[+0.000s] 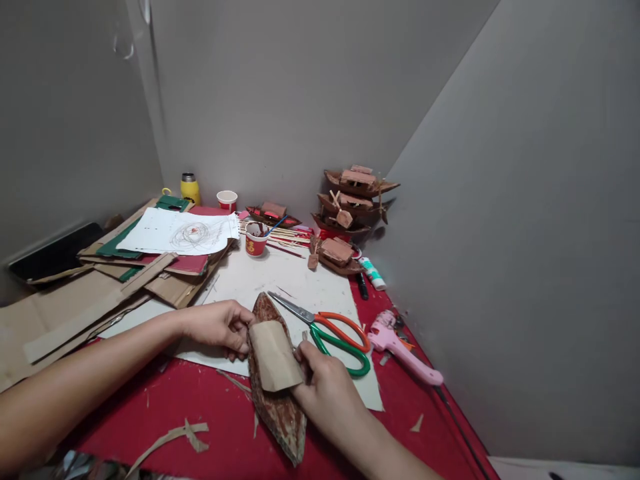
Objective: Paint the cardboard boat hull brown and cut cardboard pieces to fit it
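A brown cardboard boat hull [280, 417] lies lengthwise on the red table [210, 413] in front of me. A curved tan cardboard piece [273, 357] arches over its middle like a roof. My left hand [217, 325] pinches the left edge of this piece and the hull's side. My right hand [325, 383] presses the right edge of the piece against the hull. Both hands hold the same boat.
Orange-and-green scissors [333, 331] and a pink glue gun [400, 347] lie right of the boat on white paper [260, 277]. Finished model boats [356, 200] stack by the back wall. A red cup with a brush [257, 240], sticks, cardboard sheets [75, 307], a yellow bottle [190, 189].
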A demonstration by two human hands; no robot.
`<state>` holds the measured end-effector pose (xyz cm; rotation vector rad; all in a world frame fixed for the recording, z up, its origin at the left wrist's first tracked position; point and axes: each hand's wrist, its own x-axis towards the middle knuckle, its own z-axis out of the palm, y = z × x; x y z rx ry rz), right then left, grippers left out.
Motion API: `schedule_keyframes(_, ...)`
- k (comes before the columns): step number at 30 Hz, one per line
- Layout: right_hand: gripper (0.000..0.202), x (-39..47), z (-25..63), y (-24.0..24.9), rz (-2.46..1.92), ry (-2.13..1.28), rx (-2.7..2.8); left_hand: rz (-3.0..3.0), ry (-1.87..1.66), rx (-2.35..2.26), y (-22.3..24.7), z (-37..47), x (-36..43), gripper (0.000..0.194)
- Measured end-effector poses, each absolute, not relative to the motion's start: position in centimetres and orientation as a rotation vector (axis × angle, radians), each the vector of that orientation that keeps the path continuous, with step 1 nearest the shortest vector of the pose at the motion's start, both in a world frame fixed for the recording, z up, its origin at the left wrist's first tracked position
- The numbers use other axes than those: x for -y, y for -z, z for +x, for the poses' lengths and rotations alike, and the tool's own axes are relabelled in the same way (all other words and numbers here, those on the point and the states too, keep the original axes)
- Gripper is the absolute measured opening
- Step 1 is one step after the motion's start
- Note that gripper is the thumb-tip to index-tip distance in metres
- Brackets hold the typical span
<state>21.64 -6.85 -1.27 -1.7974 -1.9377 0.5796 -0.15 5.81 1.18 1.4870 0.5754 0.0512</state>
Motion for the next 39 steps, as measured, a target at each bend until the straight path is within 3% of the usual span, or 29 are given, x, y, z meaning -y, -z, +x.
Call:
schedule_keyframes(18,0.01,7.0,22.2,0.4,-1.826,-0.507,2.092,1.507,-0.176,-0.615,-1.8,0.0,-3.5,0.017)
schedule_keyframes(21,0.005,7.1,22.4,0.1,-1.821,-0.482,2.114,1.496,-0.153,-0.631,-2.2,-0.1,-3.2,0.019)
schedule_keyframes(27,0.029,7.1,23.3,-0.4,-1.511,-0.353,2.138,1.461,-0.2,-0.612,-3.3,-0.3,-2.6,0.027)
schedule_keyframes(32,0.03,7.0,23.9,-0.4,-1.267,-0.176,2.101,1.455,-0.285,-0.586,-4.1,0.1,-1.6,0.033)
schedule_keyframes(39,0.029,7.0,23.8,-0.8,-1.272,-0.163,2.056,1.297,-0.293,-0.538,-4.1,1.5,0.0,0.036)
